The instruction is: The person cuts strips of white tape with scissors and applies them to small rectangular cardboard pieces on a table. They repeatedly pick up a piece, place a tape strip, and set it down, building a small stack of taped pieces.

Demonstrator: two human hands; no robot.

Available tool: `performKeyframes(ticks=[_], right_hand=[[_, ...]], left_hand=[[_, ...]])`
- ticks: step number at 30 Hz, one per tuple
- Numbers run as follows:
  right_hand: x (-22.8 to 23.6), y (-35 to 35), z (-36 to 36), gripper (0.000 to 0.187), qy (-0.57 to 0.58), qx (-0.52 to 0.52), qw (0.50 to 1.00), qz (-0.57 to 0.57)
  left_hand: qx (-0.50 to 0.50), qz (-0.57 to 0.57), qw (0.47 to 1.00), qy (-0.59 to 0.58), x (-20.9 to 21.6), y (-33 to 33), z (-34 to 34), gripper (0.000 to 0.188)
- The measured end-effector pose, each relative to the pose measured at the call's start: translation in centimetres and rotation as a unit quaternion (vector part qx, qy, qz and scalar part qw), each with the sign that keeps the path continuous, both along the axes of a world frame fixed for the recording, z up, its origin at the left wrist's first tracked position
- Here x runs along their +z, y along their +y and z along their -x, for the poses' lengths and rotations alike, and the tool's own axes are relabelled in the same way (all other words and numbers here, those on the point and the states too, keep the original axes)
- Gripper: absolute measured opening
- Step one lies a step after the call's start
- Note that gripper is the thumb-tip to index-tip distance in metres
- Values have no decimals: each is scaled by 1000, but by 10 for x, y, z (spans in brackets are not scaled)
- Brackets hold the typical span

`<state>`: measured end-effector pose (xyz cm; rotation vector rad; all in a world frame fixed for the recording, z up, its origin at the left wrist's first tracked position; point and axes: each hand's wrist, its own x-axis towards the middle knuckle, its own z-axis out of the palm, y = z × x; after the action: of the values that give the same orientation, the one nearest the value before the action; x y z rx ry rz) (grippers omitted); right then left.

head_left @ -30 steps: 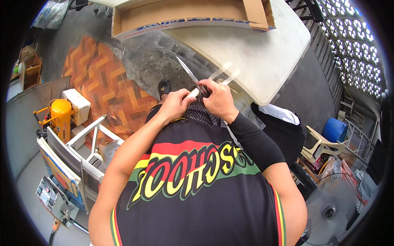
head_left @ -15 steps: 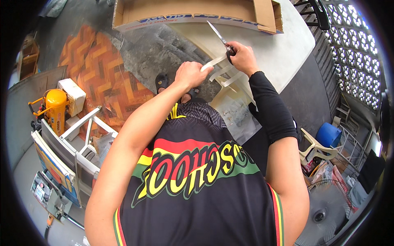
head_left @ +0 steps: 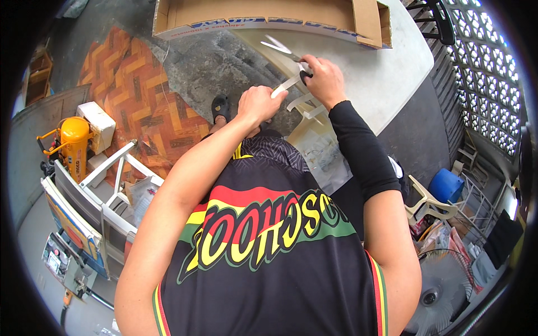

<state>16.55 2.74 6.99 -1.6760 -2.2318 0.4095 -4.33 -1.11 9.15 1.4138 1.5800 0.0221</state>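
My left hand is closed, pinching the end of a pale strip between thumb and fingers. The strip runs up to the right, toward my other hand. In my right hand is a pair of scissors, gripped by its black handles. Its blades are spread apart and point up and to the left, above the strip. Below the right hand, another curled pale strip hangs near the table's edge. Whether it joins the strip in my left hand is hidden.
A long open cardboard box lies on the white table. An orange tank and a white metal frame stand to the left. A blue drum, a cream plastic chair and a fan are at right.
The scissors' blades have spread apart and tilted further left. My right hand has shifted slightly left, closer to the left hand, which still pinches the strip.
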Motion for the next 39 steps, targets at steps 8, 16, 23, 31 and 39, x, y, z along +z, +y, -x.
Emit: performKeyframes(ticks=[8, 16, 23, 31, 39], right_hand=[[-14, -11, -11, 61, -36, -161, 983, -86], [-3, -26, -23, 64, 90, -141, 984, -58], [-3, -50, -8, 68, 77, -143, 986, -36], [-34, -16, -1, 66, 15, -231, 971, -60], [-21, -31, 1, 65, 22, -175, 982, -74]], left_hand=[[-1, 14, 1000, 1, -11, -3, 2, 56], [20, -12, 998, -53, -10, -12, 11, 61], [60, 93, 986, -123, -25, 9, -11, 63], [19, 39, 996, -74, -30, 12, -18, 61], [31, 49, 992, -109, -31, 10, -15, 60]])
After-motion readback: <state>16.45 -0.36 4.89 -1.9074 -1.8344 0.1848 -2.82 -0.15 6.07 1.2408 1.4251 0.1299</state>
